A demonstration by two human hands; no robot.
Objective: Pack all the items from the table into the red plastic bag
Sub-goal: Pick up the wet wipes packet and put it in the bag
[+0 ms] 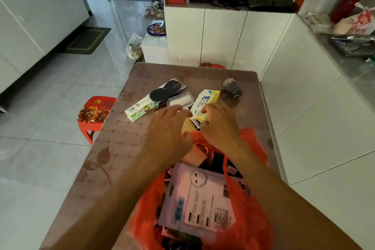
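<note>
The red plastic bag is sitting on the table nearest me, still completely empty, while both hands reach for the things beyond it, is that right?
Not quite. In the head view the red plastic bag is not empty: a pale card-backed package and other things already lie inside. The rest holds: it sits at the table's near edge, and the left hand and right hand reach toward items beyond it.

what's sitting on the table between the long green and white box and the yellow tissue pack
In the head view, a clear packet holding something white lies between the green and white box and the yellow tissue pack.

bag (249, 168) nearest on table (113, 148), tissue pack (205, 103) behind, perhaps touching
</note>
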